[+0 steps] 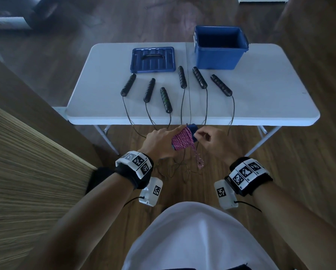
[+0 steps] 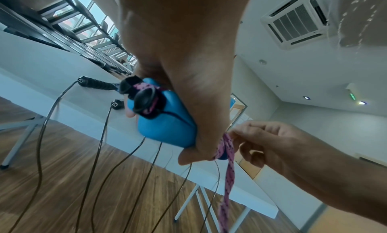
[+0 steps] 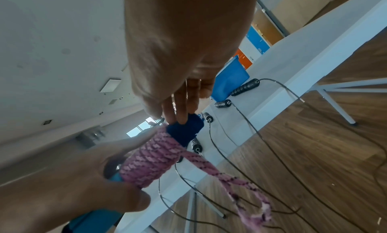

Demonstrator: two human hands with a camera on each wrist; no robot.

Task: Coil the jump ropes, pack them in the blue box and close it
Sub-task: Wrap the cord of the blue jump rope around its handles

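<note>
My left hand point(image 1: 160, 140) grips a pair of blue handles point(image 2: 167, 127) with a pink jump rope point(image 1: 182, 142) wound tightly around them. It holds them in the air just in front of the table's front edge. My right hand point(image 1: 212, 140) pinches the pink rope at the coil's far end, next to the dark blue handle tip point(image 3: 184, 130). A short loose tail of the pink rope point(image 1: 199, 162) hangs below the coil. The blue box point(image 1: 220, 47) stands open at the table's back right. Its lid point(image 1: 152, 59) lies flat at the back centre.
Several black jump-rope handles point(image 1: 182, 76) lie in a fan on the white folding table point(image 1: 270, 98). Their thin dark cords point(image 1: 207, 106) hang over the front edge and tangle on the wooden floor below my hands. A wooden panel point(image 1: 27, 162) stands at my left.
</note>
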